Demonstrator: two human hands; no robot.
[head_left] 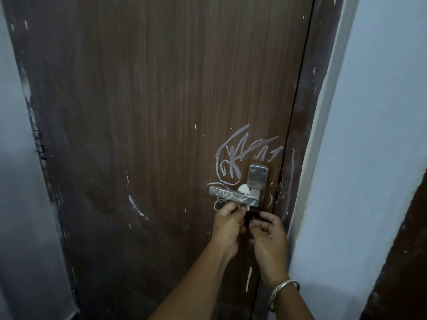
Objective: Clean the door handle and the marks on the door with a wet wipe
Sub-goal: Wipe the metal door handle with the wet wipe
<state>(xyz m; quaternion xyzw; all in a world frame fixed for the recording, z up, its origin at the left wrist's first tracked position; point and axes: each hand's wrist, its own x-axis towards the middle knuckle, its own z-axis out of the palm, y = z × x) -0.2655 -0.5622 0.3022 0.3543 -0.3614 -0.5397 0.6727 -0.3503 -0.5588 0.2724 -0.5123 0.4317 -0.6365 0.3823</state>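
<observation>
Starting with the grip: our left hand (227, 218) has thumb and fingertips pinched together right under the door handle (228, 195), on what looks like the lower end of the wet wipe (243, 188). The wipe's white wad sits on top of the lever by the back plate, so it seems looped over the bar. Our right hand (268, 229) is just beside it, below the plate, fingers curled in, but honestly we can't tell whether that grip holds anything. To do this bit well, we'd say pull the wipe snug round the lever and drag it along the whole bar toward the free end, since white scribbles run across its front face. Then fold to a fresh side before tackling the marks (235, 155) on the door (138, 112) above. Both forearms come up from below, wrists fairly straight, with a bangle (286, 285) on the right one.
</observation>
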